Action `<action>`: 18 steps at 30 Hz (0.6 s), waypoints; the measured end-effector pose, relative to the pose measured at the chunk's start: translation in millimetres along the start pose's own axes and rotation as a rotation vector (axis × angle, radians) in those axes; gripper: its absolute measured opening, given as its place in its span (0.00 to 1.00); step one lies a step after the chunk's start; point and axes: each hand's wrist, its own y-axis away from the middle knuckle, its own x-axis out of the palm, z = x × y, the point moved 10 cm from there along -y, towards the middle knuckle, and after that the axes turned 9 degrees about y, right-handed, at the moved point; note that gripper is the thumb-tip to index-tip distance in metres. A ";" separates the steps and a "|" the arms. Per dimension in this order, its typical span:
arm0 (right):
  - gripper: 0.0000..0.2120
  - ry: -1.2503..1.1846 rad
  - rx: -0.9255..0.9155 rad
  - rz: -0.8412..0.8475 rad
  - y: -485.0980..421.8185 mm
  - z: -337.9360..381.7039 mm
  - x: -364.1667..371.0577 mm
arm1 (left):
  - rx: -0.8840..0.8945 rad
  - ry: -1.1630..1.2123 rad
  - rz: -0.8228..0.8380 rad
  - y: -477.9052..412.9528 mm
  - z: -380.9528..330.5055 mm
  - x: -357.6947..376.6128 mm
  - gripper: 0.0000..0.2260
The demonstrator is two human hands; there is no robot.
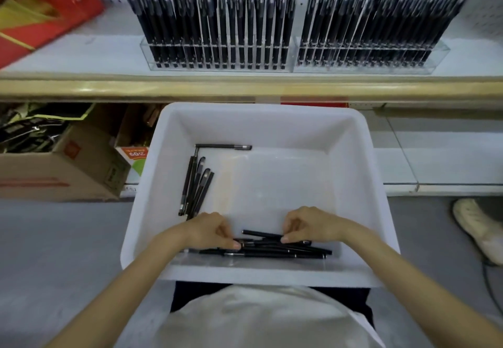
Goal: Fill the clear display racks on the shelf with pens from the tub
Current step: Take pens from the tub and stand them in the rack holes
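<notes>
In white plastic tub (353, 135), slim black plastic pens (272, 248): light, stiff, slick, probably roll-prone. Left hand (209, 228), right hand (310, 224): each grip pinching pile ends. Gather as bundle, mid-barrel.

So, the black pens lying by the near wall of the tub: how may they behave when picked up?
The pens look thin and rigid, so probably light. Their round barrels may roll on the smooth tub floor. Lying crossed, several could slip from a loose pinch.

Two clear racks (148, 51), each packed with black pens (231, 15) beyond counting. One white tub (261, 109) holds roughly a dozen loose pens (194, 187). Two hands: left hand (209, 228), right hand (313, 222).
</notes>
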 end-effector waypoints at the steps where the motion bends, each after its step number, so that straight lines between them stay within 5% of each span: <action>1: 0.14 -0.030 0.017 0.020 0.0 -1.9 2.0 | -0.005 0.017 0.011 -0.4 2.1 1.6 0.16; 9: 0.15 -0.075 0.058 0.088 -2.9 -6.4 16.1 | 0.020 0.158 0.054 -3.5 9.5 3.9 0.06; 18: 0.09 -0.129 0.057 0.066 -2.7 -1.8 14.1 | 0.038 0.174 0.083 -7.2 12.0 2.9 0.09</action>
